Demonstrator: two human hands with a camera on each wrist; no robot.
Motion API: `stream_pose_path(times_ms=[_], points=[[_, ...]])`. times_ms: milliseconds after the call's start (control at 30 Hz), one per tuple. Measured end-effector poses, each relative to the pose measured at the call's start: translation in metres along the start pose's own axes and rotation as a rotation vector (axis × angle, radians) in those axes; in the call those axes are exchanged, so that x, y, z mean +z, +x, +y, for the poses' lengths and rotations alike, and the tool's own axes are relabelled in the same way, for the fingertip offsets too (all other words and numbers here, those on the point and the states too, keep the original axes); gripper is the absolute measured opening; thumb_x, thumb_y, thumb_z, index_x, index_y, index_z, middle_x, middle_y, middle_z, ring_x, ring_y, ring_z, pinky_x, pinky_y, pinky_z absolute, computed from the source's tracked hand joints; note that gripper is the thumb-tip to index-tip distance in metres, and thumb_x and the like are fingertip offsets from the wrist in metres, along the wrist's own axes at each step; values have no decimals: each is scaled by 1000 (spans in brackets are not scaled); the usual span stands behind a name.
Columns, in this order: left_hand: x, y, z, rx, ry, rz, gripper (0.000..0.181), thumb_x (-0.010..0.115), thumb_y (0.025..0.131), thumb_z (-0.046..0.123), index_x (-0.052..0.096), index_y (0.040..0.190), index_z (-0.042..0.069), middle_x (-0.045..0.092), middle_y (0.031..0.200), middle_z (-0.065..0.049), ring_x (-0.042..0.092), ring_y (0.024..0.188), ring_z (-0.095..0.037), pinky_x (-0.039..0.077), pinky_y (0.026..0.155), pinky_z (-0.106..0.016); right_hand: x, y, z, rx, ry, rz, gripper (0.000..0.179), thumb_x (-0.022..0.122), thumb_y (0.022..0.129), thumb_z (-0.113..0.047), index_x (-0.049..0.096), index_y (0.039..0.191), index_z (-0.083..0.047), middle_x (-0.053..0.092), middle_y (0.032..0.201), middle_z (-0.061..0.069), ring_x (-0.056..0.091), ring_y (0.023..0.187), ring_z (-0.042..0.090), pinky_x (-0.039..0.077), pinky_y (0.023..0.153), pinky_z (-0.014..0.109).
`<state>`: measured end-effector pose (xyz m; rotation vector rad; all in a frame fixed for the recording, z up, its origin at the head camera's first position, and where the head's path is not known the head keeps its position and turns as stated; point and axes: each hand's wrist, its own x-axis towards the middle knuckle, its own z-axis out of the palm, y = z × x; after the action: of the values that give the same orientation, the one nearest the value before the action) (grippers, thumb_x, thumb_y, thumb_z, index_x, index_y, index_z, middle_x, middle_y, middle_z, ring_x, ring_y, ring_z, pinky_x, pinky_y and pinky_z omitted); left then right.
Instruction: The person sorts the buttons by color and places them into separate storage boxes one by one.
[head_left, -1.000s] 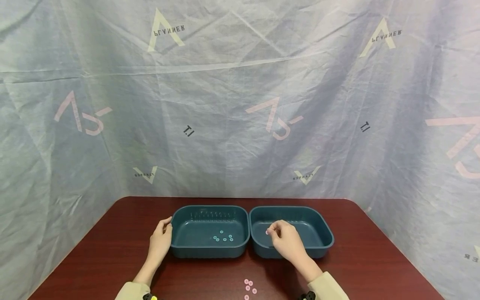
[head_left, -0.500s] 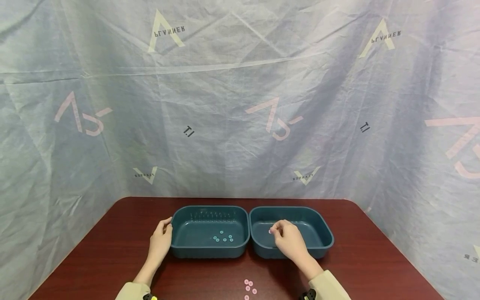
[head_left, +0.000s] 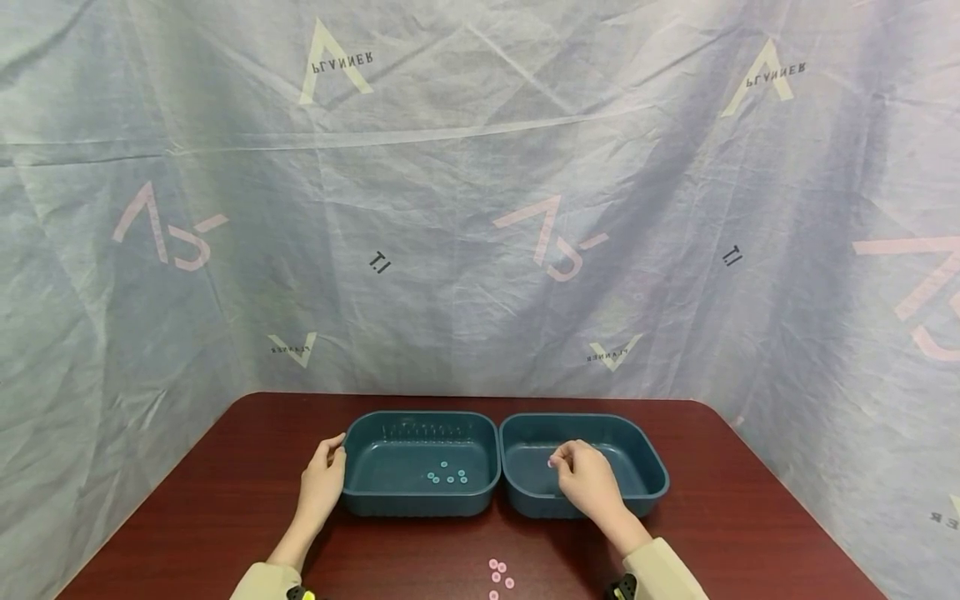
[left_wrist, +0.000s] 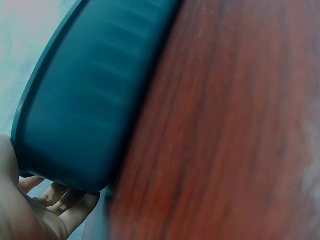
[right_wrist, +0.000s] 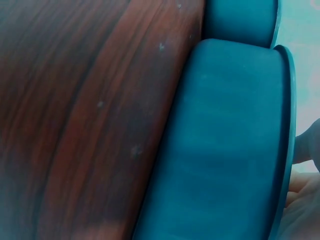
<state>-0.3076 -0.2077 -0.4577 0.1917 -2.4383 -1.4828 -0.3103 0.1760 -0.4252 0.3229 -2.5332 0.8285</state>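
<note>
My right hand (head_left: pixel 588 479) is above the right dark teal tray (head_left: pixel 626 507), its thumb and finger pinching a small pink button (head_left: pixel 550 463). In the right wrist view the tray wall (right_wrist: pixel 225 140) hides most of that hand, and the button cannot be seen there. On the left, my left hand (head_left: pixel 322 479) holds the outer end of the left teal tray (head_left: pixel 420 504). The left wrist view shows its bent fingers (left_wrist: pixel 80 210) against the tray's end wall. Several light blue buttons (head_left: pixel 451 479) lie on the left tray's floor.
Several pink buttons (head_left: pixel 496 577) lie in a small group on the dark red wooden table (head_left: pixel 420 558), near its front. The two trays stand side by side, touching. A grey printed cloth (head_left: pixel 450 333) hangs behind the table.
My right hand has shifted slightly to the right over the right tray, the pink button moving along at its fingertips. The left hand and both trays have stayed put.
</note>
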Motion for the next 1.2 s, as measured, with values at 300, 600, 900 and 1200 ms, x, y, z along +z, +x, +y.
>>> stream_pose_path(times_ms=[300,600,900,1200], points=[[0,0,0,0,-3,2,44,30,103,26,37,142,6,46,135,-27,45,122,-42,39,93,-55,-2,1,8,32,-17,16,11,66,85,-7,66,75,-11,55,69,-1,41,55,8,35,53,24],[0,-1,0,1,2,0,45,29,103,27,36,142,6,45,136,-28,44,122,-43,38,94,-56,-4,2,11,46,-31,37,10,67,84,-9,67,74,-10,57,67,-1,42,53,7,36,53,24],[-1,-2,2,3,-3,-8,46,28,103,27,36,142,5,43,137,-29,43,123,-44,38,94,-56,-4,1,12,26,-48,57,7,69,84,-10,68,76,-10,58,68,-1,45,56,7,39,55,25],[-1,-1,2,4,-5,-9,45,28,103,26,35,142,5,43,137,-29,43,123,-44,38,95,-56,-6,1,11,46,-29,46,6,70,83,-11,67,77,-10,56,67,-2,44,57,8,38,54,24]])
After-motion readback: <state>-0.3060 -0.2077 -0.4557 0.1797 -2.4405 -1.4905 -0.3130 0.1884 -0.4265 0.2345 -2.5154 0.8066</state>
